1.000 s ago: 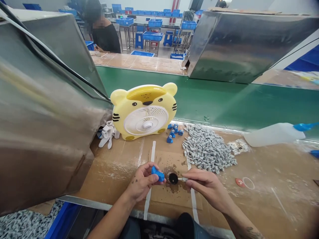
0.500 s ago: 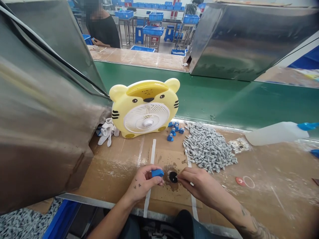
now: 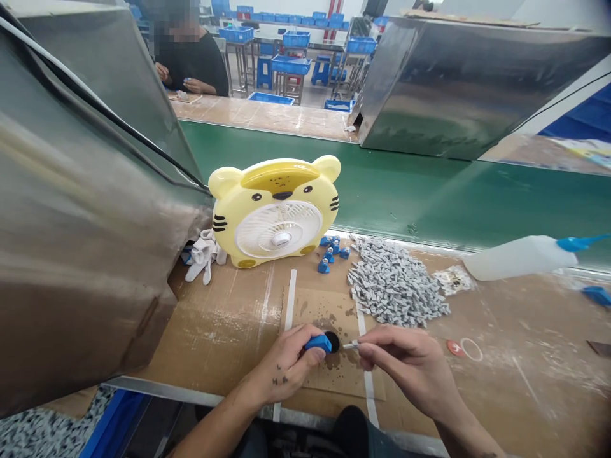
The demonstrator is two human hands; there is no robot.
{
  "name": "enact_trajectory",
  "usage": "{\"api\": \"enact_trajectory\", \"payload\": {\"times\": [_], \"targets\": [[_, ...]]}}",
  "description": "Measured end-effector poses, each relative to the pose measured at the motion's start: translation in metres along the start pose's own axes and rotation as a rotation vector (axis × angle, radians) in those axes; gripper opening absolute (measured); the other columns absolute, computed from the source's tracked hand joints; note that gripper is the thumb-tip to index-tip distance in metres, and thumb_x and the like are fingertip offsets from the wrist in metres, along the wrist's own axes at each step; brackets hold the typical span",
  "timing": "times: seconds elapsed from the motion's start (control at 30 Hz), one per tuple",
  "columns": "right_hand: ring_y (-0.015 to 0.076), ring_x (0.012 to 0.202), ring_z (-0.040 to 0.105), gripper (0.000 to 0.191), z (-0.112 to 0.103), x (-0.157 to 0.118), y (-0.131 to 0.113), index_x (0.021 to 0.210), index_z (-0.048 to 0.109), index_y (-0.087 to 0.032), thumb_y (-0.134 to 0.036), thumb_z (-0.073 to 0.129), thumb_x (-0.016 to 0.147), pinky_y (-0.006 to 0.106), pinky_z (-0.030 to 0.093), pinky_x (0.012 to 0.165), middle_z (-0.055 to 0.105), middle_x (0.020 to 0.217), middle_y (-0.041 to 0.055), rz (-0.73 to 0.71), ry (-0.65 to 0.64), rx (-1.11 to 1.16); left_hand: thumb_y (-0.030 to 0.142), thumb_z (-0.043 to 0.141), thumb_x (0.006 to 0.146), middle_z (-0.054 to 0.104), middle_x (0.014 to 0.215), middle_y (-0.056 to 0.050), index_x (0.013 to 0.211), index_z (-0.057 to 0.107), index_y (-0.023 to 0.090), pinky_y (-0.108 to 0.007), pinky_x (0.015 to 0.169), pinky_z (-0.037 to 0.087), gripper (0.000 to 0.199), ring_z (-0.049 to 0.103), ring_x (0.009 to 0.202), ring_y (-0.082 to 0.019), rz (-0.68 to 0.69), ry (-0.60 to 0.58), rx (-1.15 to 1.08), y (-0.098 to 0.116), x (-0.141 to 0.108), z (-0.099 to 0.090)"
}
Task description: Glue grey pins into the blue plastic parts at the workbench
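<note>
Blue block point(image 3: 319, 343) in left fingers point(image 3: 311, 360) points to three o'clock, seemingly to face a grey piece point(image 3: 352, 344). Right fingers point(image 3: 377, 353) pinch that.

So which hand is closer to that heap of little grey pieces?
The right hand. It is just on the near side of the grey heap; the left hand is farther off, to the heap's near left.

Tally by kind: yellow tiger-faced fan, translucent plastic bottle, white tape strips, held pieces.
Yellow tiger-faced fan: 1
Translucent plastic bottle: 1
White tape strips: 2
Blue angular block, left hand: 1
Small grey piece, right hand: 1
Total: 6
</note>
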State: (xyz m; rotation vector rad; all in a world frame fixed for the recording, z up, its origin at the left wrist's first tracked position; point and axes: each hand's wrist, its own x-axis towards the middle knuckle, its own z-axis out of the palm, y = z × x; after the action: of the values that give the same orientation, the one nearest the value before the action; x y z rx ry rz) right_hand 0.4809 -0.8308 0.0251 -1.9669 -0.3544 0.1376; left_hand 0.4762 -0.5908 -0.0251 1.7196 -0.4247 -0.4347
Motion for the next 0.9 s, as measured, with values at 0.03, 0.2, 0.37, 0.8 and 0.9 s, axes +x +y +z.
{"api": "enact_trajectory", "payload": {"times": [0.03,0.2,0.37,0.8,0.9], "targets": [[0.0149,0.057,0.067,0.018,0.001,0.001,-0.004,0.081,0.076,-0.021,-0.029,0.069,0.095,0.023,0.050,0.053,0.072,0.065,0.0011,-0.024,-0.004,0.000,0.037,0.048,0.102,0.059,0.089,-0.003,0.103,0.063,0.017,-0.025,0.077,0.038,0.025,0.055,0.084,-0.018,0.011,-0.009,0.001,0.001,0.000,0.000],[0.0124,0.059,0.067,0.013,0.007,0.009,-0.012,0.084,0.075,-0.022,-0.026,0.070,0.095,0.021,0.049,0.057,0.074,0.069,-0.0007,-0.122,-0.025,-0.070,0.041,0.044,0.104,0.056,0.087,-0.001,0.101,0.060,0.018,-0.024,0.077,0.037,0.028,0.052,0.082,-0.016,0.013,-0.040,0.001,0.006,0.002,0.000],[0.0129,0.063,0.068,0.013,0.013,0.012,-0.010,0.085,0.074,-0.021,-0.025,0.068,0.096,0.021,0.048,0.060,0.075,0.073,0.0008,-0.168,-0.056,-0.113,0.039,0.044,0.104,0.056,0.090,-0.002,0.099,0.059,0.018,-0.025,0.080,0.039,0.027,0.054,0.086,-0.017,0.036,-0.063,0.011,0.011,0.003,0.001],[0.0161,0.057,0.066,0.031,0.020,0.035,0.017,0.078,0.072,-0.017,-0.043,0.067,0.094,0.024,0.051,0.053,0.071,0.065,0.0034,0.081,-0.086,0.096,0.037,0.048,0.102,0.065,0.114,-0.007,0.124,0.060,0.022,-0.032,0.090,0.046,0.030,0.060,0.097,-0.021,-0.068,0.030,0.089,0.014,0.020,-0.009],[0.0178,0.064,0.066,0.030,-0.010,0.059,0.027,0.082,0.072,-0.019,-0.042,0.061,0.098,0.027,0.051,0.059,0.072,0.072,0.0042,-0.009,-0.055,-0.323,0.043,0.058,0.095,0.064,0.126,-0.009,0.141,0.052,0.026,-0.035,0.090,0.050,0.049,0.062,0.095,-0.022,-0.181,0.106,0.080,0.012,-0.014,-0.036]]}}
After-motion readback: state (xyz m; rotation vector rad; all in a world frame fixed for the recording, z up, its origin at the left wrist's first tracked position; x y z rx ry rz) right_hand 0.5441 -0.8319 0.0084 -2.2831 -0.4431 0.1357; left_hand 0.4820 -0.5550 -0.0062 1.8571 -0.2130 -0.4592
